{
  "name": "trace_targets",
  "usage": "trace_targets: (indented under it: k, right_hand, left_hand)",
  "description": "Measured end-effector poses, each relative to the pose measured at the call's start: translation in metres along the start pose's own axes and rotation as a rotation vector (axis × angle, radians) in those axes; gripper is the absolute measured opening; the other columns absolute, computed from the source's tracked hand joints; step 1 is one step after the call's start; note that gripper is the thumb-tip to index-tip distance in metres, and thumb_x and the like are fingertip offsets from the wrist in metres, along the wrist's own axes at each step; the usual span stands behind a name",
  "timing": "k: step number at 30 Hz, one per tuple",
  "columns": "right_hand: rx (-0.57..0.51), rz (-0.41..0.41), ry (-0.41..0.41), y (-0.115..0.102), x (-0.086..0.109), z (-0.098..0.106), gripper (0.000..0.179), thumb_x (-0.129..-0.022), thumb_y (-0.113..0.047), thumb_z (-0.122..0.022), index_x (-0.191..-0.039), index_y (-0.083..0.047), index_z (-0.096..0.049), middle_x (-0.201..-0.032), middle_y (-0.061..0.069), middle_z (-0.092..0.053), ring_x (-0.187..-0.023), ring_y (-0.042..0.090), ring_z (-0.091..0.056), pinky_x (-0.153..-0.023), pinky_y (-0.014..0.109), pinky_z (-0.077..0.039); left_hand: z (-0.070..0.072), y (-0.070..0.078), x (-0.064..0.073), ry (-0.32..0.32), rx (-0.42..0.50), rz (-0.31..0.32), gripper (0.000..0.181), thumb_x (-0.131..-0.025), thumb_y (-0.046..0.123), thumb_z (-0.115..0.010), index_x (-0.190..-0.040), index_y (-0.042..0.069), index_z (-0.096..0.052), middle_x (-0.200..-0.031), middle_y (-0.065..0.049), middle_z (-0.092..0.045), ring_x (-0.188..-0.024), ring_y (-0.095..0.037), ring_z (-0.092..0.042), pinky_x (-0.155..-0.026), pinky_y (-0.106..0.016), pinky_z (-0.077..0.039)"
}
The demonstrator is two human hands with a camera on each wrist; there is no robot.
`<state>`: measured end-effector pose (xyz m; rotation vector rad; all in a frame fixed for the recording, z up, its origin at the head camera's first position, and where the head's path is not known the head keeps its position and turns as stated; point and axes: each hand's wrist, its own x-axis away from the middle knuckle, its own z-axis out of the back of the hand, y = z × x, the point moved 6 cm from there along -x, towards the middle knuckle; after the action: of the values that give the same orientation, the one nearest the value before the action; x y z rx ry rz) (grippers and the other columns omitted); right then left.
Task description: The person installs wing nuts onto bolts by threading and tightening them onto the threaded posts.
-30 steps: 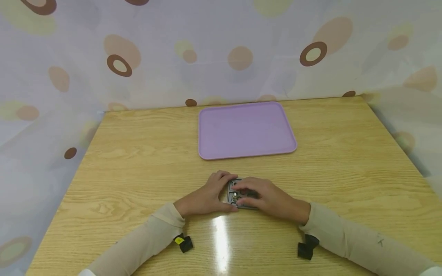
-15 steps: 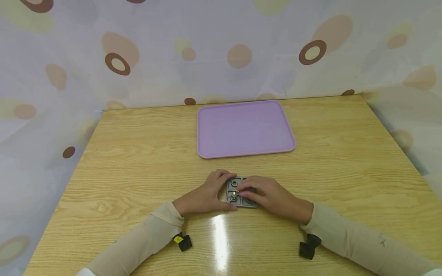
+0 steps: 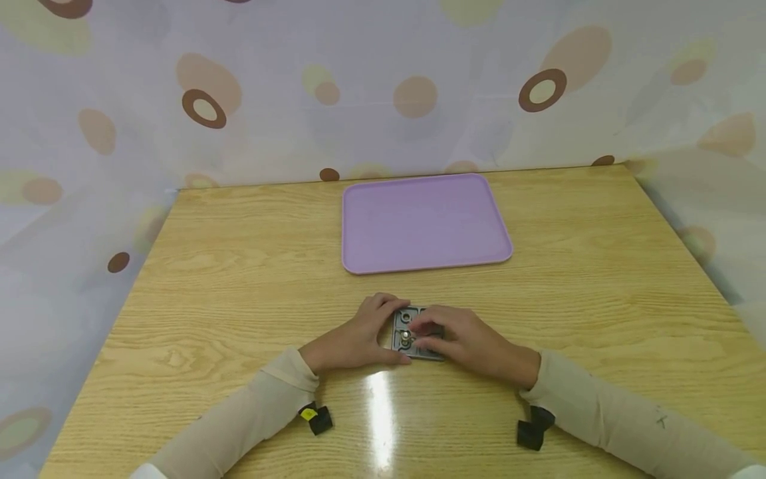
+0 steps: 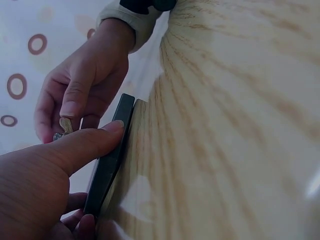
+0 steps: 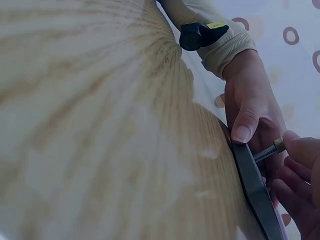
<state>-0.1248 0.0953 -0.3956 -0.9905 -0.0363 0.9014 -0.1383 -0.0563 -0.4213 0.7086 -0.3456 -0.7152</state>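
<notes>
A grey metal plate [image 3: 427,354] with recessed pockets lies on the table, and a threaded bolt [image 5: 265,153] stands up from it. A small brass-coloured wing nut [image 4: 65,124] sits near the bolt's upper end. My left hand [image 3: 353,340] grips the plate from its left side, thumb on the near edge and fingers at the far edge. My right hand [image 3: 463,336] reaches over the plate from the right, with curled thumb and fingers at the wing nut. That hand covers much of the plate's right part in the head view.
A lilac tray [image 3: 427,226] lies farther back on the wooden table [image 3: 239,266]. A patterned curtain [image 3: 359,86] stands behind the table and along both sides. A small black device [image 3: 535,427] hangs from each wrist.
The right thumb and fingers have closed on the wing nut and then spread slightly. The left hand keeps its grip, and the plate stays in place.
</notes>
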Motion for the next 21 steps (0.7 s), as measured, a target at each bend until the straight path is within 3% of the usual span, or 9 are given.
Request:
trace_targets:
  k: [10, 21]
  right_hand:
    - [-0.004, -0.022, -0.053, 0.0012, -0.0009, -0.0075, 0.040, -0.086, -0.016, -0.067, -0.124, -0.010, -0.058, -0.118, 0.000, -0.059, -0.100, 0.014, -0.058, -0.083, 0.032, -0.047]
    - [0.006, -0.063, -0.063, 0.0004, -0.0021, -0.0057, 0.038, -0.085, -0.017, -0.067, -0.122, -0.012, -0.059, -0.117, -0.002, -0.060, -0.103, 0.013, -0.057, -0.086, 0.033, -0.046]
  left_hand:
    - [0.0009, 0.0015, 0.0003, -0.006, 0.009, -0.006, 0.089, -0.076, 0.047, -0.073, -0.144, 0.011, -0.030, -0.135, -0.003, -0.031, -0.121, -0.016, -0.028, -0.098, -0.036, -0.033]
    - [0.0006, 0.0003, 0.0001, -0.003, 0.000, -0.009, 0.089, -0.075, 0.045, -0.075, -0.144, 0.011, -0.030, -0.135, -0.003, -0.031, -0.121, -0.016, -0.028, -0.098, -0.036, -0.033]
